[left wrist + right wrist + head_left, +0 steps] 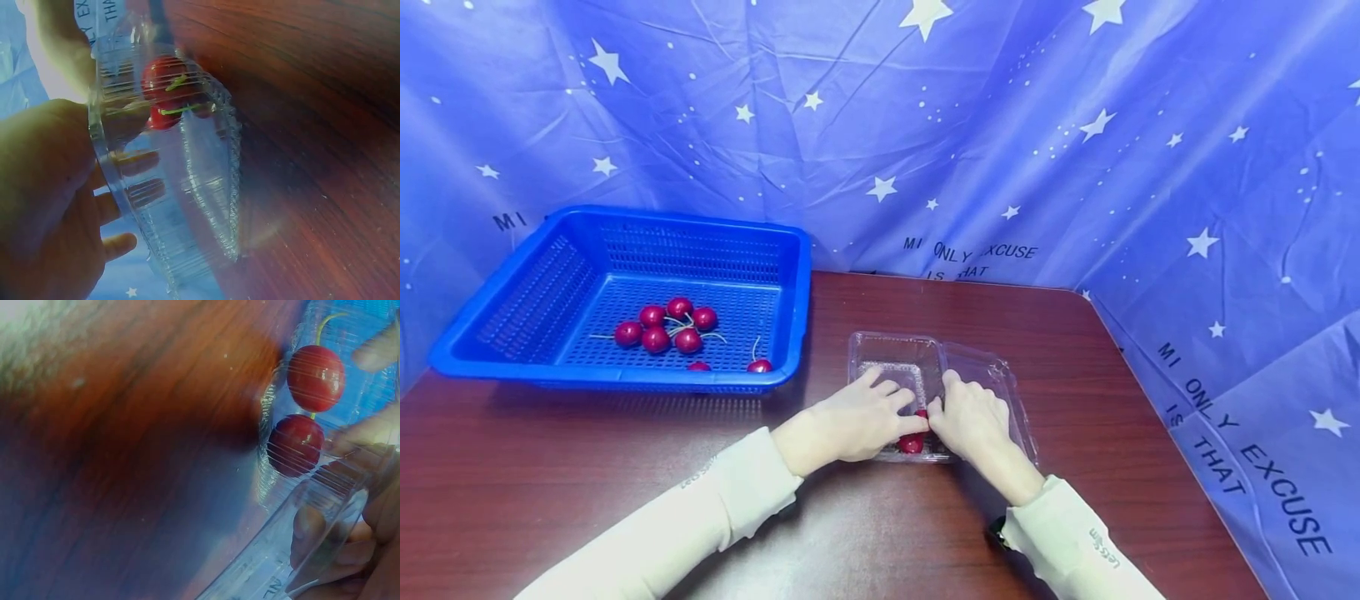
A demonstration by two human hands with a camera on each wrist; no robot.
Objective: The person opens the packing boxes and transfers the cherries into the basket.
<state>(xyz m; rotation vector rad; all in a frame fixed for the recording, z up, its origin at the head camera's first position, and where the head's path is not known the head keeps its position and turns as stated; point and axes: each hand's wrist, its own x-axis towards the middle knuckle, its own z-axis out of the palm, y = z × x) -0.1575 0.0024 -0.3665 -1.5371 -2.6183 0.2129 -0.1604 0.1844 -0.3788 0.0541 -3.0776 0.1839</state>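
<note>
A clear plastic clamshell box (897,350) sits on the table with its lid (1000,379) folded open to the right. Two red cherries with stems lie at its near end; one cherry (315,378) shows above the other cherry (295,445) in the right wrist view. My left hand (868,417) reaches over the box from the left with fingers spread, its thumb against a cherry (912,443). At the hinge side, my right hand (973,417) curls its fingers on the box edge, seen partly through plastic in the right wrist view.
A blue perforated basket (801,292) stands at the left, holding several red cherries (655,338) with stems. Star-printed blue cloth (880,150) hangs behind and to the right of the brown table (865,533).
</note>
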